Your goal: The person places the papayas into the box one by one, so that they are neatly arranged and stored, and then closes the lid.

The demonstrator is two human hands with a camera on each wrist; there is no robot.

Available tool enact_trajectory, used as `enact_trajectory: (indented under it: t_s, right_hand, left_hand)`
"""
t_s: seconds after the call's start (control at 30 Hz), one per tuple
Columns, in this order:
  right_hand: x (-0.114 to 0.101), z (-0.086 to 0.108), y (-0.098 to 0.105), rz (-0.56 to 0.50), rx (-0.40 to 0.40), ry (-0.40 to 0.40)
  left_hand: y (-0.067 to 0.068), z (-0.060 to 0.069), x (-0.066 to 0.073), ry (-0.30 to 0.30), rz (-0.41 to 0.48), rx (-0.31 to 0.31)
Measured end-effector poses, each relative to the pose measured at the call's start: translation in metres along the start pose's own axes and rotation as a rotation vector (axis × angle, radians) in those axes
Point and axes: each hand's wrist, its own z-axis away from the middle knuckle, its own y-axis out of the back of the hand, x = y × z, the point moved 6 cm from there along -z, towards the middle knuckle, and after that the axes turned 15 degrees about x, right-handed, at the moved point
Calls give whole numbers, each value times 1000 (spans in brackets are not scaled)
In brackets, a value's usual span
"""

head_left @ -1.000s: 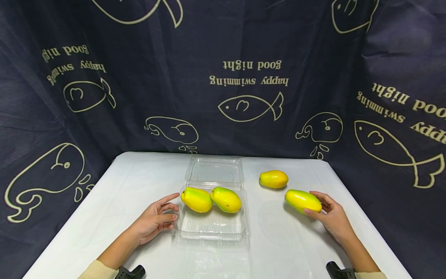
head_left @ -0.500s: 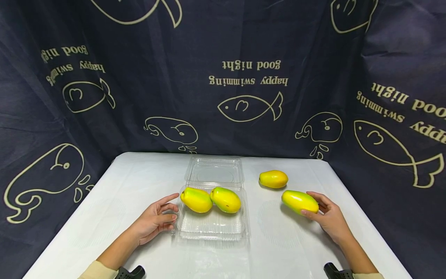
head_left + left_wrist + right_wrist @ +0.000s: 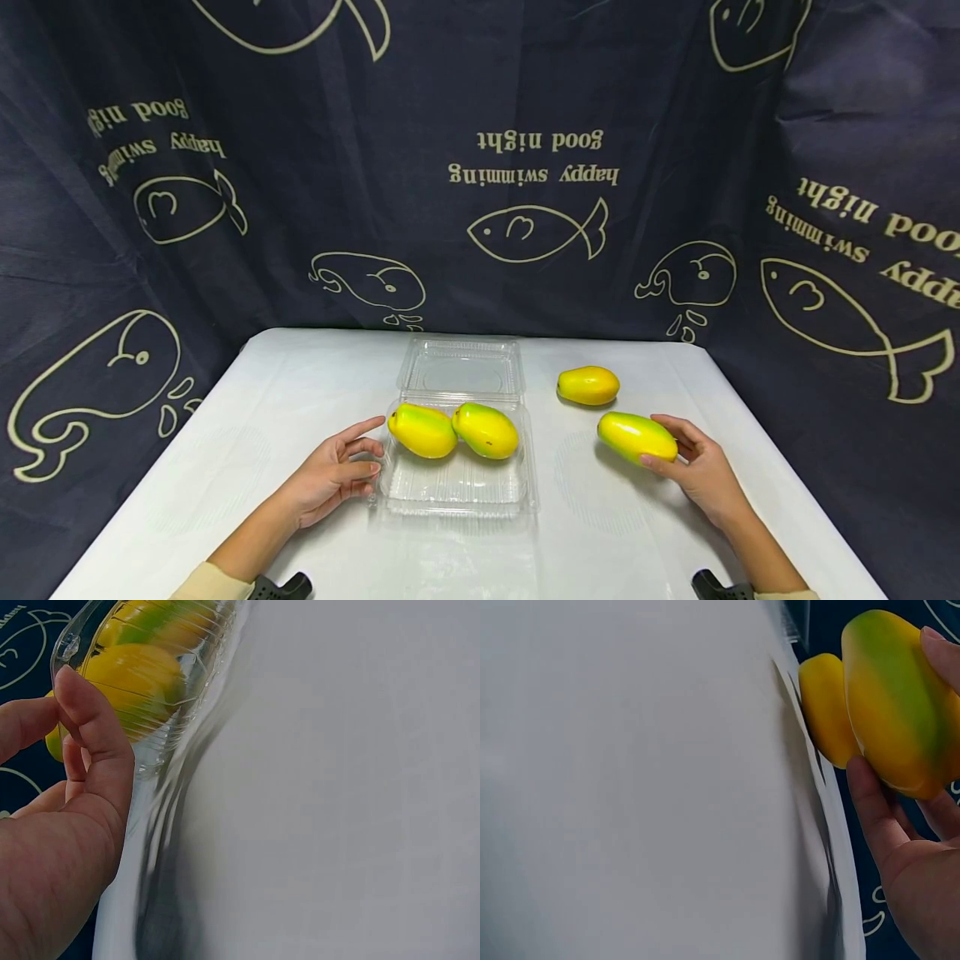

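Observation:
The right hand [image 3: 701,467] grips a yellow-green papaya [image 3: 636,437] between thumb and fingers, raised slightly over the right side of the table. In the right wrist view, the held papaya [image 3: 892,705] partly covers another behind it. A clear plastic clamshell container [image 3: 453,492] lies opened at the middle, its lid [image 3: 461,367] folded back. Two papayas, one on the left [image 3: 423,432] and one on the right [image 3: 486,431], sit side by side in its base. At the container's left edge, the left hand [image 3: 330,479] appears to pinch the rim; the exact finger contact is partly hidden.
One more papaya [image 3: 588,386] lies on the white-covered table [image 3: 300,392], right of the lid and behind the held one. A dark curtain [image 3: 360,150] with fish and whale drawings hangs at the back and along both sides.
The right hand has moved slightly left with its papaya, towards the container. The left hand, container and other papayas stay in place.

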Motion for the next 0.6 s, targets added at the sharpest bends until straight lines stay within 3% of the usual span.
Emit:
enact_trajectory:
  t_s: [0.6]
  right_hand:
    - [-9, 4, -11, -26, -26, -20]
  left_hand:
    - [0, 1, 0, -5, 6, -2]
